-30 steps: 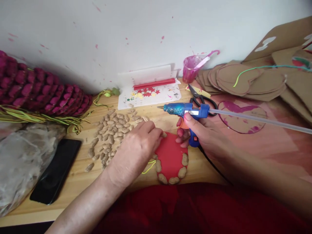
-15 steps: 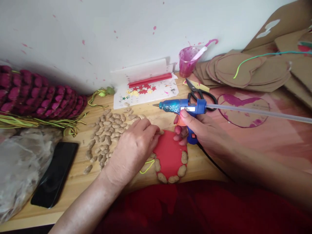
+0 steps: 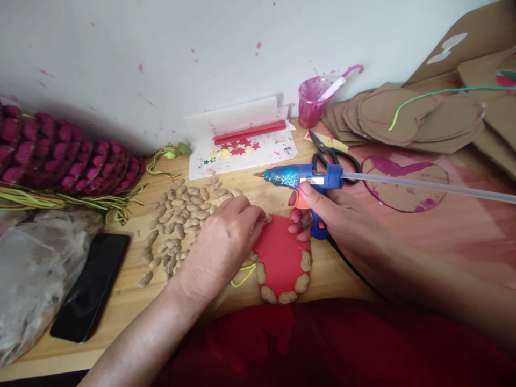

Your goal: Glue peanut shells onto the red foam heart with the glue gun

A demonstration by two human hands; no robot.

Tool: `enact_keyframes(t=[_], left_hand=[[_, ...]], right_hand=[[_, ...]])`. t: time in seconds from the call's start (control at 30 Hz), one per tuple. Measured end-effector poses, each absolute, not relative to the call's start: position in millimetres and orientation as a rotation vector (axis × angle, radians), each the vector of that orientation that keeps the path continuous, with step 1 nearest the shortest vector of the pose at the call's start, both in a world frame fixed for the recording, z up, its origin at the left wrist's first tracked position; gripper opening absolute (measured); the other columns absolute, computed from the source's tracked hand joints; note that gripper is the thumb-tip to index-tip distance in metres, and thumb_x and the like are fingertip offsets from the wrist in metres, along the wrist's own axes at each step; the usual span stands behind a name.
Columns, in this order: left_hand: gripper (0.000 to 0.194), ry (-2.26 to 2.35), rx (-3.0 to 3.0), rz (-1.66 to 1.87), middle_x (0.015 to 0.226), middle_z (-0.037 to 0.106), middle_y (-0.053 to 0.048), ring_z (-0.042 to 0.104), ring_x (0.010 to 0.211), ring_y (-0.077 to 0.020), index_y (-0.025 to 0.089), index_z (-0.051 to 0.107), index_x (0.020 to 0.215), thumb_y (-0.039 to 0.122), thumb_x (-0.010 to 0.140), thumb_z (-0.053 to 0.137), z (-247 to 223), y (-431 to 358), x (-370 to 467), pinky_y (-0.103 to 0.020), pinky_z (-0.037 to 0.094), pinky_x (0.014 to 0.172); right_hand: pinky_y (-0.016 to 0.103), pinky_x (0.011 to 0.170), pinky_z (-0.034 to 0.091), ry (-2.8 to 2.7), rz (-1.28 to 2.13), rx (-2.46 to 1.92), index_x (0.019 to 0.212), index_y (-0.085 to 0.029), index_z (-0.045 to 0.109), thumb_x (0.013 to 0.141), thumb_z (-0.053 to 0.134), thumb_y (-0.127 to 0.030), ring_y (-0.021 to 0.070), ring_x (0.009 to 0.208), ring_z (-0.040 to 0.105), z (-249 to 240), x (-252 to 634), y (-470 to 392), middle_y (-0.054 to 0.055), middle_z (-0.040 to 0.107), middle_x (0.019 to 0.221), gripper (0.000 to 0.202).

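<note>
A red heart-like cutout (image 3: 280, 258) lies on the wooden table, with peanuts (image 3: 301, 283) along its lower edge and sides. My left hand (image 3: 228, 242) is closed at the cutout's upper left edge, its fingertips on a peanut (image 3: 266, 218) that is partly hidden. In my right hand (image 3: 326, 212) is a blue hot glue gun (image 3: 306, 177), its nozzle pointing left above the cutout. A long clear glue stick (image 3: 423, 186) sticks out of its back. Left of my left hand spreads a pile of loose peanuts (image 3: 177, 215).
Black-handled scissors (image 3: 336, 158) lie behind the glue gun. A stained plastic cup (image 3: 312, 102) stands by the wall, near stacked cardboard hearts (image 3: 387, 115). White paper (image 3: 242, 161) carries small stars. At left are a black phone (image 3: 91, 287), a plastic bag (image 3: 40, 274) and magenta-painted stacked pieces (image 3: 60, 153).
Both hands keep nearly the same pose, the left at the cutout's edge and the right around the glue gun. The whole view has shifted very slightly.
</note>
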State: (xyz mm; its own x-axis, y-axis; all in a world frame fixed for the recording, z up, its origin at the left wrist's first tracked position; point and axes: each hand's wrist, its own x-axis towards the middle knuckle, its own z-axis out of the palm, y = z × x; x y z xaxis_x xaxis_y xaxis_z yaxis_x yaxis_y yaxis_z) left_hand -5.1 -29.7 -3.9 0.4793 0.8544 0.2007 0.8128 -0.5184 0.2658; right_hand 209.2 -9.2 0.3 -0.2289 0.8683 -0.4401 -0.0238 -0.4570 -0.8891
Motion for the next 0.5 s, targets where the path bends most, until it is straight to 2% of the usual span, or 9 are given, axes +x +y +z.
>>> enact_keyframes(t=[0.17,0.3,0.43,0.5], left_hand=[[0.009,1.481,2.577,0.47,0.086,0.061,-0.004,0.061,0.079,-0.0186,0.017,0.069,0.095,0.02,0.098,0.061,-4,-30,-6,-0.032,0.049,0.072],[0.008,1.502,2.477,0.475,0.092,0.064,-0.004,0.062,0.079,-0.0171,0.018,0.068,0.103,0.02,0.096,0.063,2,-29,-11,-0.03,0.051,0.074],[0.01,1.575,2.346,0.544,0.086,0.064,-0.001,0.06,0.069,-0.0127,0.02,0.07,0.102,0.017,0.093,0.066,11,-29,-12,-0.026,0.048,0.067],[0.009,1.548,2.326,0.562,0.087,0.064,-0.001,0.06,0.07,-0.0121,0.02,0.071,0.1,0.015,0.093,0.066,12,-29,-10,-0.025,0.048,0.066]], right_hand=[[0.024,0.053,0.058,-1.045,1.769,-1.343,0.088,-0.022,0.063,0.086,0.067,-0.07,0.016,0.063,0.07,-4,209,-8,0.002,0.067,0.074,0.048],[0.023,0.054,0.059,-1.045,1.784,-1.326,0.087,-0.022,0.063,0.085,0.068,-0.07,0.0156,0.063,0.07,-5,211,-8,0.002,0.066,0.074,0.048],[0.024,0.056,0.059,-1.065,1.781,-1.312,0.087,-0.021,0.063,0.086,0.067,-0.07,0.0158,0.064,0.07,-6,211,-8,0.002,0.067,0.075,0.049],[0.024,0.056,0.059,-1.057,1.78,-1.311,0.087,-0.021,0.063,0.086,0.068,-0.069,0.0158,0.064,0.07,-6,211,-9,0.002,0.067,0.075,0.048]])
